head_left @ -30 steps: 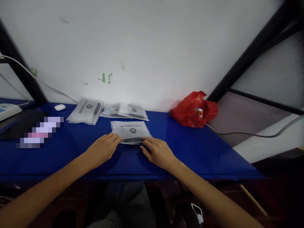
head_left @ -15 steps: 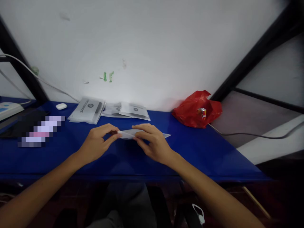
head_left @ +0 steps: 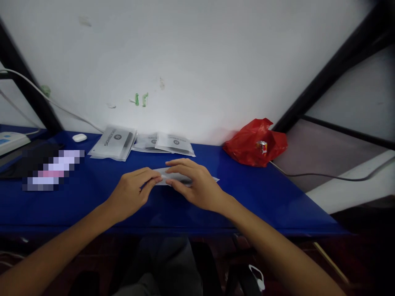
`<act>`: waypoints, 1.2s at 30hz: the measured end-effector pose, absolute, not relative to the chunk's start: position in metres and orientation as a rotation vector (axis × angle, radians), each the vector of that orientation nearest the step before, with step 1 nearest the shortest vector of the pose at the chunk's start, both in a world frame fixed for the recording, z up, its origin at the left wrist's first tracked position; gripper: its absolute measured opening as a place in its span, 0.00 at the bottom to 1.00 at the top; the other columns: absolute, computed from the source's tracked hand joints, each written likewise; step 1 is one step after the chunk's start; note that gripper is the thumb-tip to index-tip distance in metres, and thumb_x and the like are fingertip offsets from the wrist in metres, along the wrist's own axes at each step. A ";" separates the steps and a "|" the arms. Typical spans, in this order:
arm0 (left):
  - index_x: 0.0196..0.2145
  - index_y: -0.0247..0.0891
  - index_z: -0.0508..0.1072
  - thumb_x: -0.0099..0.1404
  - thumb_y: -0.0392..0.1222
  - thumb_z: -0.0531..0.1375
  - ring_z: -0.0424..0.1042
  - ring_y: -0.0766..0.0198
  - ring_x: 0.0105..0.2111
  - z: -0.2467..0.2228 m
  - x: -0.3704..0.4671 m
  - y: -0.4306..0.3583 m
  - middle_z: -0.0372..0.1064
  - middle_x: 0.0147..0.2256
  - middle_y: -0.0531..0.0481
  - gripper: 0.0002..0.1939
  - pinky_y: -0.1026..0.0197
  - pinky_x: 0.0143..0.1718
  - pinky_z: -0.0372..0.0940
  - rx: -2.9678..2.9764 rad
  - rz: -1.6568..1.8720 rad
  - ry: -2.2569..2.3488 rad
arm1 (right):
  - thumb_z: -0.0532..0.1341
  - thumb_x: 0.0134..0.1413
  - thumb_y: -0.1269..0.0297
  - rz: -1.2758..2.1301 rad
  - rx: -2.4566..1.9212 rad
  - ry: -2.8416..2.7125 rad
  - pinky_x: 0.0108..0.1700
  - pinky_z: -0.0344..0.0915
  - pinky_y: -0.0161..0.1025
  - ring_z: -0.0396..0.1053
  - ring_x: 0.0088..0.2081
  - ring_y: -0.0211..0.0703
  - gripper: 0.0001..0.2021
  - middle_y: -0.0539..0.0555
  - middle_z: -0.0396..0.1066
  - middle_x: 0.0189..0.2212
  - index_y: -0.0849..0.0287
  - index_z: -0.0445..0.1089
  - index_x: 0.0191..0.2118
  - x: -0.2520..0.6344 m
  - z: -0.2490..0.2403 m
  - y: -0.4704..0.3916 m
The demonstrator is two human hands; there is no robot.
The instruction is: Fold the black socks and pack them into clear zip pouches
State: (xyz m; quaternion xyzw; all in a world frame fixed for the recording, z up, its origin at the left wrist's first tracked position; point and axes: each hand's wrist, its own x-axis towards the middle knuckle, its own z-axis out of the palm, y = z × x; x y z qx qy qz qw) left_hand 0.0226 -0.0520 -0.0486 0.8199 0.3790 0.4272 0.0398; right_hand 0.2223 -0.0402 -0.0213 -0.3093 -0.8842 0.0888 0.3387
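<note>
A frosted plastic zip pouch (head_left: pixel 185 179) is between my two hands, low over the desk and seen nearly edge-on. My left hand (head_left: pixel 131 193) is closed, pinching the pouch's left end between thumb and fingers. Curved over the pouch's middle is my right hand (head_left: pixel 197 183), its thumb at the near edge and its fingers along the far side. That hand hides much of the pouch; a pale corner sticks out to its right. Whatever is inside the pouch cannot be made out.
Behind my hands, against the wall, lie a stack of printed frosted pouches (head_left: pixel 112 144) and more pouches (head_left: pixel 175 144). A red plastic bag (head_left: pixel 256 142) stands right. At left are a white earbud case (head_left: pixel 79 137), a blurred-out phone (head_left: pixel 55 168) and a cable (head_left: pixel 74 114).
My left hand has moved slightly right, nearer my right hand. The right hand's fingers have shifted left along the pouch and its thumb has moved apart from the index finger.
</note>
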 end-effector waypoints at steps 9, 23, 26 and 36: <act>0.34 0.37 0.73 0.67 0.35 0.51 0.73 0.66 0.32 -0.052 0.029 -0.058 0.74 0.32 0.51 0.11 0.63 0.37 0.69 2.647 1.340 1.104 | 0.57 0.57 0.70 0.401 -0.761 -2.414 0.49 0.66 0.43 0.69 0.47 0.40 0.06 0.55 0.70 0.46 0.57 0.71 0.37 0.223 -0.013 -0.038; 0.32 0.35 0.70 0.66 0.29 0.47 0.69 0.65 0.31 -0.066 0.032 -0.057 0.70 0.29 0.50 0.13 0.61 0.34 0.66 2.863 1.267 1.112 | 0.55 0.59 0.68 0.270 -0.713 -2.400 0.46 0.67 0.43 0.69 0.46 0.42 0.07 0.58 0.71 0.45 0.59 0.70 0.37 0.227 -0.034 -0.044; 0.32 0.36 0.69 0.67 0.31 0.47 0.68 0.66 0.30 -0.068 0.033 -0.055 0.69 0.28 0.51 0.12 0.61 0.34 0.65 2.823 1.317 1.129 | 0.54 0.59 0.68 0.187 -0.723 -2.422 0.46 0.66 0.44 0.69 0.46 0.43 0.08 0.58 0.71 0.45 0.59 0.70 0.37 0.229 -0.037 -0.044; 0.32 0.39 0.66 0.68 0.35 0.49 0.67 0.68 0.28 -0.068 0.019 -0.052 0.66 0.27 0.54 0.09 0.66 0.32 0.63 2.529 1.495 1.315 | 0.54 0.59 0.69 -0.088 -0.870 -2.499 0.45 0.64 0.46 0.68 0.45 0.45 0.08 0.57 0.70 0.46 0.59 0.71 0.37 0.246 -0.035 -0.041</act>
